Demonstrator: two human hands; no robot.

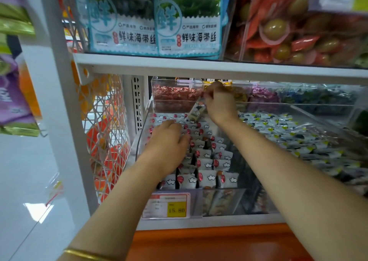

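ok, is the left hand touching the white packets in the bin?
Touching. Head view: left hand lies palm-down on the white packets, no gap; right hand pinches one loose packet.

You read, upper shelf: two blue packs, each "鲜味海带丝", big circled "鲜". Price tag on clear bin front: "15.80".

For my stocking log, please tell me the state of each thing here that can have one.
Small white red-dotted packets: standing in rows.
Left hand: palm down, resting on those rows.
Right hand: pinching one white packet, lifted, tilted.
Clear plastic bin: open top, partly filled.
Yellow price tag: on bin front.
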